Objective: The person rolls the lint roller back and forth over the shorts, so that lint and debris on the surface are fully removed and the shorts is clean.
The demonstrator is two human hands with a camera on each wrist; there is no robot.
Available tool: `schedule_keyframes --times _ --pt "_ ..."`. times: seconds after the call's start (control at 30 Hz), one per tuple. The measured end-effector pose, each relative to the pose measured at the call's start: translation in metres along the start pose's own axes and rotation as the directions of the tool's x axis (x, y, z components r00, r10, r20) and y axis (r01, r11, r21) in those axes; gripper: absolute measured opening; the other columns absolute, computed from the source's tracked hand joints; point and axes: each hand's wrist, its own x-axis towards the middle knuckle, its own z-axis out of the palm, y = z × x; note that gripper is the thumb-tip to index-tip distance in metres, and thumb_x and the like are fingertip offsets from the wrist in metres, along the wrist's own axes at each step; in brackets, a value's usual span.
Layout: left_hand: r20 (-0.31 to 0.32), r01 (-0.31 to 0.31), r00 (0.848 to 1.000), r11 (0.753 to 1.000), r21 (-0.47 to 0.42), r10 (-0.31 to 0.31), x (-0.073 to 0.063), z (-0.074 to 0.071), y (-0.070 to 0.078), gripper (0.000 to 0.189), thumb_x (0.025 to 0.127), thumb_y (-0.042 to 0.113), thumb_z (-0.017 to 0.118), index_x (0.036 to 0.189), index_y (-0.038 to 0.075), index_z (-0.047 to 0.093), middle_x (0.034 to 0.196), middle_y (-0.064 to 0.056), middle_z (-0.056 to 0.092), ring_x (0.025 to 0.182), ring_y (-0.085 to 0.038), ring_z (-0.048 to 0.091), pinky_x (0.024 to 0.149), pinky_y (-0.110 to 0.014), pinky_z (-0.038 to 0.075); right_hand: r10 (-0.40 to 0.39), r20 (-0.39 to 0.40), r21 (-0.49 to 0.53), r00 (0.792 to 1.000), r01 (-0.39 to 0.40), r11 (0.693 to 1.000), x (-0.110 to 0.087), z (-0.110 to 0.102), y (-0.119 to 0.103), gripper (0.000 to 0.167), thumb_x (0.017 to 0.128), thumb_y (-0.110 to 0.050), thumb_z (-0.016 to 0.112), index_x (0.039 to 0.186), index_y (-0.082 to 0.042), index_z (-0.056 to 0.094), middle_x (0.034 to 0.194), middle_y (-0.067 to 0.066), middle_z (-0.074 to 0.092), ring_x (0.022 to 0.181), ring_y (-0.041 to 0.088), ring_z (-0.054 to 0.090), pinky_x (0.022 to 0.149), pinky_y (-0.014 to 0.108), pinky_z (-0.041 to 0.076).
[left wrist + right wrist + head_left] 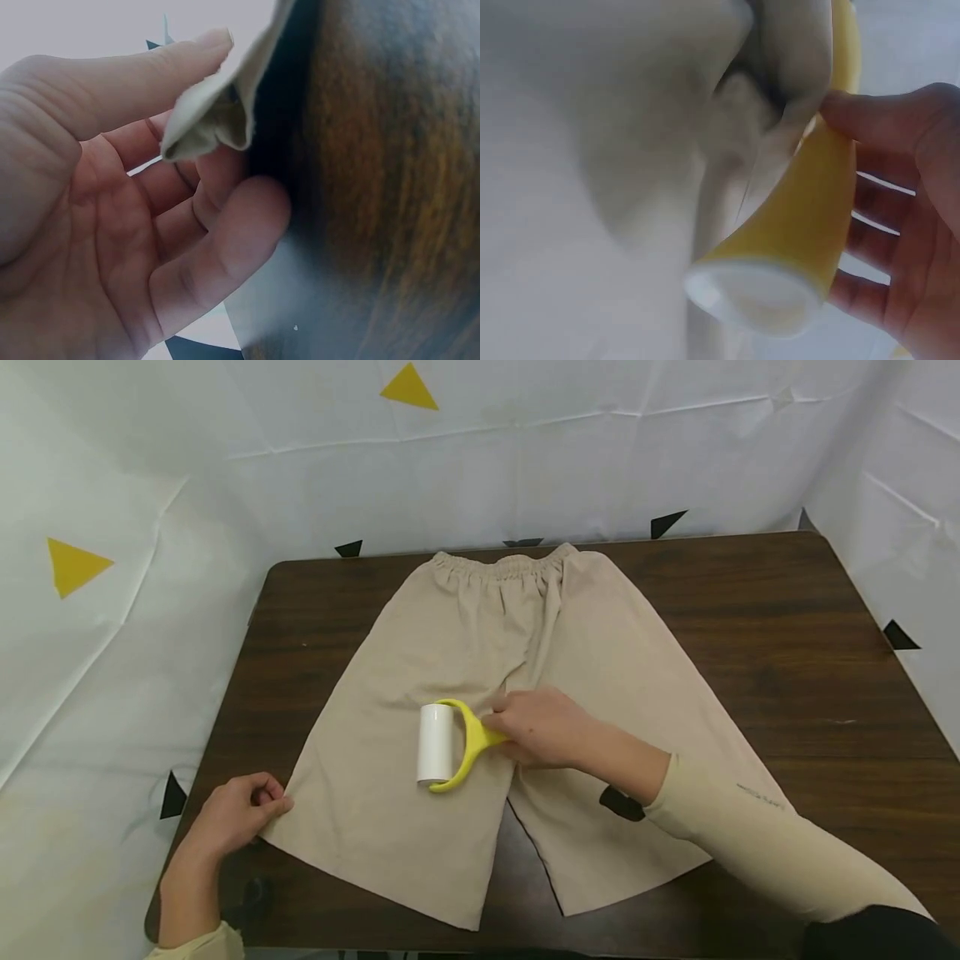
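One corner (214,120) of the shorts (382,827) was pinched by the left hand (238,814), probably so that the cloth could be held flat, with the rest spread to the right of the pinch. The roller (474,735) was gripped by its handle (802,210) in the right hand (546,727), its cylinder (435,743) pointed left over the shorts.

Beige cloth shorts (480,652) and a yellow-handled roller with a white cylinder (474,742), both in my grip.
The shorts lie spread on a dark wood-grain table (787,643), gathered waistband away from me, legs towards me, creased below the waist; my left hand (238,814) pinches the outer hem corner of the leg on my left. My right hand (543,727) holds the roller's handle, its cylinder over that leg.
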Motion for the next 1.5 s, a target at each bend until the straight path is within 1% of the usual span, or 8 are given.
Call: schedule_keyframes --times 0.17,0.4,0.53,0.73,0.93,1.07,1.23,1.5 --pt "0.002 0.003 1.000 1.000 -0.002 -0.003 0.000 0.000 -0.002 0.022 0.088 0.025 0.073 0.088 0.006 0.063 0.073 -0.002 0.055 0.063 -0.016 0.049 0.055 -0.033 0.039 0.024 -0.015 0.030 1.000 -0.023 0.999 -0.035 -0.005 0.019 0.020 0.082 -0.023 0.079 0.099 -0.018 0.071 0.077 -0.006 0.053 0.064 0.011 0.049 0.054 0.030 0.043" --pt "0.003 -0.004 1.000 1.000 -0.008 0.005 0.000 0.001 -0.003 0.021 0.088 0.025 0.073 0.087 0.006 0.063 0.073 -0.001 0.055 0.063 -0.016 0.049 0.055 -0.033 0.039 0.118 0.008 0.100 0.993 -0.118 0.988 -0.078 -0.005 0.047 0.031 0.080 -0.020 0.082 0.109 -0.018 0.074 0.084 -0.008 0.057 0.066 0.007 0.045 0.057 0.026 0.042" --pt "-0.002 -0.010 1.000 1.000 -0.008 0.010 0.002 0.002 -0.003 0.021 0.088 0.025 0.073 0.086 0.007 0.063 0.072 -0.001 0.055 0.063 -0.017 0.049 0.056 -0.033 0.039 0.171 0.007 0.143 0.985 -0.170 0.975 -0.104 -0.005 0.063 0.033 0.079 -0.018 0.082 0.111 -0.019 0.074 0.085 -0.010 0.056 0.068 0.006 0.045 0.058 0.027 0.041" --pt "-0.005 -0.014 1.000 1.000 0.000 0.014 0.003 0.000 -0.004 0.021 0.088 0.025 0.073 0.086 0.007 0.063 0.072 -0.001 0.055 0.064 -0.017 0.049 0.056 -0.032 0.039 0.262 0.043 0.142 0.964 -0.265 0.954 -0.140 -0.008 0.086 0.037 0.079 -0.016 0.082 0.116 -0.018 0.073 0.091 -0.009 0.060 0.072 0.008 0.048 0.058 0.028 0.041" --pt "0.006 -0.016 1.000 1.000 -0.003 0.016 0.003 -0.002 -0.003 0.024 0.089 0.028 0.073 0.087 0.006 0.063 0.073 -0.001 0.055 0.064 -0.016 0.048 0.056 -0.033 0.038 0.378 0.085 0.122 0.922 -0.386 0.914 -0.176 -0.018 0.108 0.039 0.080 -0.017 0.081 0.118 -0.016 0.072 0.098 -0.005 0.063 0.077 0.012 0.052 0.061 0.033 0.043" --pt "0.008 -0.024 1.000 1.000 -0.008 0.024 0.003 -0.002 -0.003 0.024 0.089 0.029 0.073 0.087 0.007 0.063 0.073 0.000 0.055 0.063 -0.016 0.048 0.056 -0.032 0.038 0.471 0.124 0.101 0.873 -0.483 0.870 -0.199 -0.025 0.123 0.040 0.081 -0.017 0.081 0.119 -0.012 0.071 0.104 0.002 0.065 0.084 0.018 0.057 0.068 0.041 0.048" --pt "0.009 -0.024 1.000 1.000 -0.001 0.024 0.002 -0.002 -0.004 0.026 0.089 0.030 0.072 0.087 0.006 0.063 0.073 0.000 0.055 0.063 -0.015 0.048 0.056 -0.032 0.038 0.551 0.140 0.073 0.823 -0.564 0.823 -0.224 -0.029 0.142 0.039 0.081 -0.009 0.078 0.119 -0.006 0.069 0.107 0.008 0.066 0.087 0.024 0.060 0.072 0.049 0.049" --pt "0.000 -0.029 1.000 1.000 0.009 0.029 0.000 -0.003 -0.002 0.025 0.089 0.030 0.073 0.087 0.007 0.064 0.073 0.001 0.055 0.064 -0.015 0.048 0.056 -0.032 0.037 0.620 0.115 0.038 0.776 -0.627 0.778 -0.257 -0.031 0.162 0.037 0.082 -0.007 0.077 0.118 0.001 0.067 0.104 0.016 0.065 0.080 0.029 0.060 0.065 0.049 0.048"
